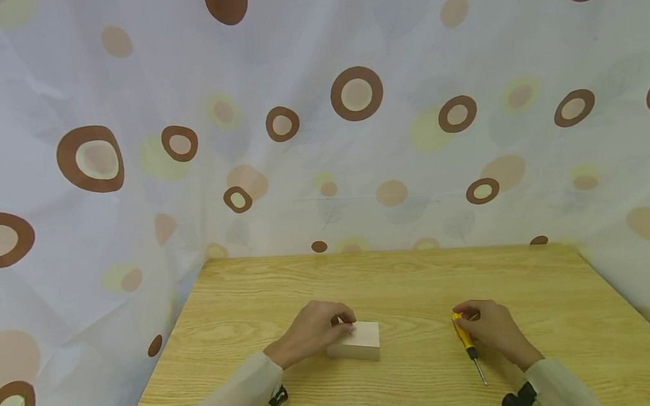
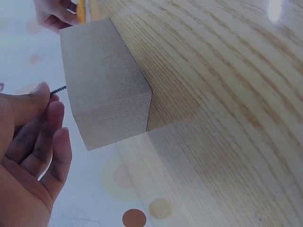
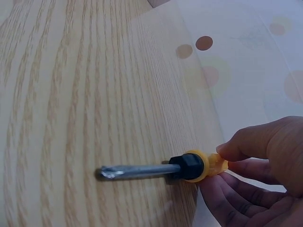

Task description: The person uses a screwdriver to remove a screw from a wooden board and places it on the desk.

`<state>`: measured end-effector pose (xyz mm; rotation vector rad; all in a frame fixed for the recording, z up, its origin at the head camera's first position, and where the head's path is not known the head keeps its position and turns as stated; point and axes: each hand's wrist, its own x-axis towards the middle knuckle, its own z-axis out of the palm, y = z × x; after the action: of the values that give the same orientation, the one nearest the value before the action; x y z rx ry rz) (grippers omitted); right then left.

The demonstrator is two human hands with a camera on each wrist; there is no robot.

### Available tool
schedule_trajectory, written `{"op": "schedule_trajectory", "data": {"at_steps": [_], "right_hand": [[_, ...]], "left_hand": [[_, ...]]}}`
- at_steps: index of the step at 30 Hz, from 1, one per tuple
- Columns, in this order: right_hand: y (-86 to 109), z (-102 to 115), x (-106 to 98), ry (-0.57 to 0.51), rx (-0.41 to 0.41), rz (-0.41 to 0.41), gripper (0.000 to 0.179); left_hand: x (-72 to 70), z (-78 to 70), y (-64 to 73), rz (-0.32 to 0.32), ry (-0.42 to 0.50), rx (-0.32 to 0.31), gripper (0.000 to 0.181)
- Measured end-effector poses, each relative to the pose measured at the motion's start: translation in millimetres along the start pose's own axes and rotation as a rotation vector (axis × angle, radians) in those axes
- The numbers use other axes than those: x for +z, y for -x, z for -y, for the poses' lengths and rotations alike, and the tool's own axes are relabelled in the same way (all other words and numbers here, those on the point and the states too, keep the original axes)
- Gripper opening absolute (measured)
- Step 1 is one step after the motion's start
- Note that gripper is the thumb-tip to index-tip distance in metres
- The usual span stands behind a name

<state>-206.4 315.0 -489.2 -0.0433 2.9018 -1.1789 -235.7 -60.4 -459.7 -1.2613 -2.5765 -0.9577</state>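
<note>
A pale wooden block lies on the table, left of the middle in the head view. Over its top is my left hand, thumb and fingertips pinching a dark threaded screw. The screw's point is right at the block's upper face, and its head is hidden by the fingers. To the right, my right hand pinches the yellow handle of a screwdriver. Its metal shaft points toward the front of the table, low over the wood; the fingers cover part of the handle.
The wood-grain table spreads under both hands. A white curtain with brown and beige dots hangs along the back and both sides. Black wrist cameras sit at the cuffs of the light sleeves.
</note>
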Motion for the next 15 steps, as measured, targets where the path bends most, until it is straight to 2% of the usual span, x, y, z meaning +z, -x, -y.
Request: {"op": "schedule_trajectory", "data": {"at_steps": [9,15], "right_hand": [[1.7,2.3,-1.3,0.0,-0.004,0.004,0.026],[1.9,2.2,-1.4,-0.016,0.003,0.014,0.026]], "left_hand": [[-0.2,-1.5,-1.8,0.003,-0.065,0.028,0.016],[2.3,0.0,-1.8,-0.015,-0.058,0.021,0.013]]}}
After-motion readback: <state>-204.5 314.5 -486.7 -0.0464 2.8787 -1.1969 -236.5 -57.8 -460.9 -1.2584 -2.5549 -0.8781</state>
